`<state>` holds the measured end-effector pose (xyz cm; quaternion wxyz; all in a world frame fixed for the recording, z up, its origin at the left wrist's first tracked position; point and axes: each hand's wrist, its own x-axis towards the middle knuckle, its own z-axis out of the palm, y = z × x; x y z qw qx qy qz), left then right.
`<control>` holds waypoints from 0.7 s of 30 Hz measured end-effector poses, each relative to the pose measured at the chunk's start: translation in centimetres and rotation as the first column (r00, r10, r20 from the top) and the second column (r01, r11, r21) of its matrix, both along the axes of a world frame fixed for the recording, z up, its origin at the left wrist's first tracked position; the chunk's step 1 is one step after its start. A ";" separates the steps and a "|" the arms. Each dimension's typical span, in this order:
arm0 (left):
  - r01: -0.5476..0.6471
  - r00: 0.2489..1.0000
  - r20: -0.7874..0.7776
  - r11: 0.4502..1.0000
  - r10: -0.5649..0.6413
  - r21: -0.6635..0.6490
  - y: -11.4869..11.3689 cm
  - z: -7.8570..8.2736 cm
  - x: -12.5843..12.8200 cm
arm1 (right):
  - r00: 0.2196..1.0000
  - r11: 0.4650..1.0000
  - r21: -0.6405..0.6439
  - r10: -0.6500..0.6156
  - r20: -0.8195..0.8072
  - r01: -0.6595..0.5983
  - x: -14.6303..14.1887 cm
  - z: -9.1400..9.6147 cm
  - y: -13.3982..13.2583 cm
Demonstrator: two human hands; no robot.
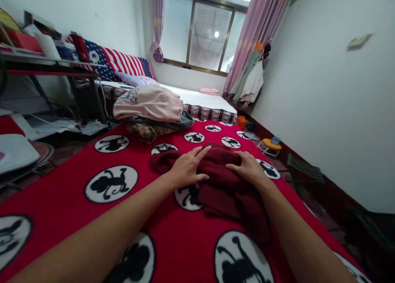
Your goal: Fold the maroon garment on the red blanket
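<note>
A dark maroon garment (222, 188) lies crumpled on a red blanket (74, 159) printed with black-and-white cartoon circles. My left hand (187, 168) rests flat on the garment's left part, fingers spread and stretched forward. My right hand (247, 167) lies on its upper right part, fingers curved down and pressing into the cloth without a clear grip. Both forearms reach in from the bottom of the view.
A pile of folded clothes topped by a pink garment (149, 104) sits at the blanket's far end. Behind it is a bed (200, 98) with a flag-patterned pillow. A cluttered desk (46, 63) stands left; toys (270, 145) and a small stool (304, 170) lie on the floor right.
</note>
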<state>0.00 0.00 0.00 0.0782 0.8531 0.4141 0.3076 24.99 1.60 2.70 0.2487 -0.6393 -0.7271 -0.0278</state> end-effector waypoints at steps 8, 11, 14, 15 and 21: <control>-0.080 0.845 0.521 0.992 0.119 -0.098 1.3 4.6 -2.3 | 0.806 0.784 0.190 0.561 0.192 -0.591 -6.5 1.4 -12.2; -0.161 0.897 0.376 0.964 0.232 -0.212 2.4 3.5 -3.0 | 0.581 0.614 -0.110 0.781 0.230 -0.782 -9.0 0.6 -16.4; -0.194 0.942 0.186 0.906 0.279 -0.376 2.8 1.4 -3.2 | 0.678 0.680 -0.009 0.733 0.059 -0.734 -8.0 0.8 -16.2; -0.152 0.958 0.161 0.898 0.237 -0.414 2.8 1.0 -3.2 | 0.754 0.752 0.063 0.657 -0.004 -0.656 -7.2 1.1 -15.3; 0.230 0.958 0.267 0.828 -0.102 -0.512 2.5 0.8 -3.3 | 0.984 0.981 -0.126 0.137 -0.111 -0.150 -3.5 0.9 -9.8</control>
